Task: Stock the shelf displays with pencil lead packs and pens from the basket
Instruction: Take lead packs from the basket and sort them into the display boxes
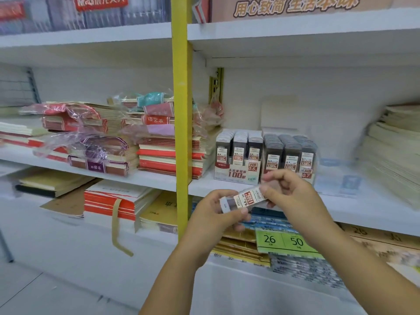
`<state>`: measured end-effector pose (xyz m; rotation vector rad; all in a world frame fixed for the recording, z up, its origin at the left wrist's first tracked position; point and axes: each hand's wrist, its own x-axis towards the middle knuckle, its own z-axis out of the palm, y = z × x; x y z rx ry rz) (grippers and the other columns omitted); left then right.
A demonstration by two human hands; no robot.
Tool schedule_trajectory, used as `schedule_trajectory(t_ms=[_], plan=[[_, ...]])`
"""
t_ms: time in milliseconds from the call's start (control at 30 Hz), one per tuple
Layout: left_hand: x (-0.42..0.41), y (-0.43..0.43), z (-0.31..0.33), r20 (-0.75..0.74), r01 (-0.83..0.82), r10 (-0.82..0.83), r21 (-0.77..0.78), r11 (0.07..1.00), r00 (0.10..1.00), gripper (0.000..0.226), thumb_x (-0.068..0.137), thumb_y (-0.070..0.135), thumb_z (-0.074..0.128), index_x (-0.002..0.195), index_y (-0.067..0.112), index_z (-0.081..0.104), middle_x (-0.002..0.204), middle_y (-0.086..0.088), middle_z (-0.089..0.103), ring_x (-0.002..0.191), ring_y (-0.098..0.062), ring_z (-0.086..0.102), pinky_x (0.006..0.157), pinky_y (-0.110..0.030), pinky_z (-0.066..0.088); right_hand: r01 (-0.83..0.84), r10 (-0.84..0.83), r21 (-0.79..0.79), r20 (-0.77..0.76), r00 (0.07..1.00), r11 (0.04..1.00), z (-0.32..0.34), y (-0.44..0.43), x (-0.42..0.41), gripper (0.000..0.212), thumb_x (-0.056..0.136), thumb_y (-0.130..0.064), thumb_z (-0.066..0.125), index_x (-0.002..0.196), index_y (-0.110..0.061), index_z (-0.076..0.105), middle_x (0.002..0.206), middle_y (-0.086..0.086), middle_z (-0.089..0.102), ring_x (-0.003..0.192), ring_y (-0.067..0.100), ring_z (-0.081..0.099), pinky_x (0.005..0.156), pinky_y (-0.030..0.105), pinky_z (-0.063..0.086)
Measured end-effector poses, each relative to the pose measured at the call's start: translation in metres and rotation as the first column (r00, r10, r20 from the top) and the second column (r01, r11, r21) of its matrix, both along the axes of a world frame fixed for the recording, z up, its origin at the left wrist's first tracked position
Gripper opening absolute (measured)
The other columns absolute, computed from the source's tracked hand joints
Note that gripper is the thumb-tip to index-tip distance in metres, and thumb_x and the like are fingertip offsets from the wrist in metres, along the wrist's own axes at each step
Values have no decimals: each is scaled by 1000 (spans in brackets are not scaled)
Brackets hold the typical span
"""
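Shop: you face white stationery shelving, blurred at the edges.
Shelf [375, 208]: the middle board runs across the frame. The display boxes stand at its front edge, right of centre, where you can reach them.
Post [181, 110]: a yellow upright at centre splits the two bays.
Notebooks [159, 146]: flat stacks fill centre left, some still in torn plastic wrap. One red cover reads 语文本.
Banner [295, 5]: upper right, it reads 用心致简 生活本味.
Sign [101, 2]: upper left, red, reads M&G.
0.5 box [237, 171]: right of the post, full of upright packs. It is printed HB 0.5 and 100.
0.7 box [291, 155]: it touches the 0.5 box's right side and is marked 0.7.
Left hand [213, 214]: lower centre, its fingers and thumb are curled round the pack's left end.
Right hand [291, 194]: its fingertips pinch the pack's right end.
Tag [284, 242]: green, below your hands, reads 26 and 50.
Pack [243, 198]: you hold it between both hands just in front of the boxes. It lies sideways with the label up, probably so you can read the size and pick the box. It shows HB and 100; the size digit is unclear.
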<state>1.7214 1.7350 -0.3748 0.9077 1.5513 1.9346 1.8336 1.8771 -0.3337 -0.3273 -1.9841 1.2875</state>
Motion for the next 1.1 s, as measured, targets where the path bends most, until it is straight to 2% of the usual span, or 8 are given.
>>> schedule_trajectory(t_ms=[100, 200, 433, 567, 667, 800, 967, 1100], plan=[[0, -5, 3, 88, 0, -6, 63, 998, 996, 23, 94, 12, 67, 116, 11, 62, 101, -7, 79, 92, -21, 76, 68, -23, 59, -10, 13, -132, 21, 1000, 991, -13, 3, 16, 10, 86, -8, 71, 90, -15, 64, 86, -5, 74, 71, 9, 70, 58, 18, 53], [2, -3, 1, 76, -47, 44, 40, 998, 996, 18, 97, 19, 64, 115, 16, 66, 97, -7, 79, 89, -17, 76, 71, -23, 59, -64, 82, -136, 127, 989, 989, -17, 1, 22, 14, 86, -7, 71, 93, -18, 66, 87, 1, 74, 76, 13, 72, 60, 21, 56], [5, 10, 4, -134, -36, 40, 29, 999, 990, 26, 96, 19, 67, 109, 40, 75, 88, -4, 77, 83, -12, 74, 70, -23, 59, -179, 129, 179, 262, 956, 967, -16, -8, 15, 49, 92, -16, 64, 119, -55, 50, 95, -17, 64, 84, 8, 66, 75, 35, 59], [-5, 23, 4, -253, -177, 187, 62, 982, 949, 22, 97, 34, 63, 118, 41, 68, 96, 8, 75, 92, -4, 71, 75, -25, 59, -235, 150, 304, 279, 949, 923, 6, 0, 1, 76, 91, -9, 64, 133, -65, 33, 92, -23, 55, 74, 5, 65, 62, 25, 57], [-20, 30, 0, -462, -409, 397, 79, 909, 793, 34, 96, 46, 59, 130, 43, 57, 128, 24, 58, 115, 11, 52, 97, -16, 45, -99, 80, 387, 64, 995, 917, 41, 9, -15, 67, 89, -6, 65, 118, -62, 44, 94, -23, 59, 81, -1, 67, 62, 19, 57], [-38, 42, -10, -734, -515, 360, 16, 857, 576, 62, 99, 50, 50, 155, 33, 28, 164, 15, 18, 148, 1, 13, 119, -22, 16, 195, -109, 527, -190, 976, 827, 82, 22, -39, 35, 92, -20, 64, 101, -50, 47, 93, -16, 66, 80, -5, 65, 60, 11, 51], [-47, 57, -20, -836, -587, 292, -44, 809, 465, 66, 99, 58, 42, 158, 35, 20, 169, 5, 0, 155, -15, 2, 122, -34, 2, 224, -271, 738, -58, 961, 637, 89, 34, -67, 21, 93, -31, 60, 104, -41, 46, 103, -9, 61, 93, 6, 56, 70, 21, 43], [-48, 62, -24, -840, -595, 317, -8, 804, 440, 64, 99, 58, 42, 156, 37, 23, 169, 6, 1, 153, -14, 6, 118, -30, -1, 91, -243, 680, 131, 961, 728, 87, 41, -82, 18, 91, -34, 60, 101, -43, 48, 95, -10, 65, 91, 8, 59, 74, 33, 49]])
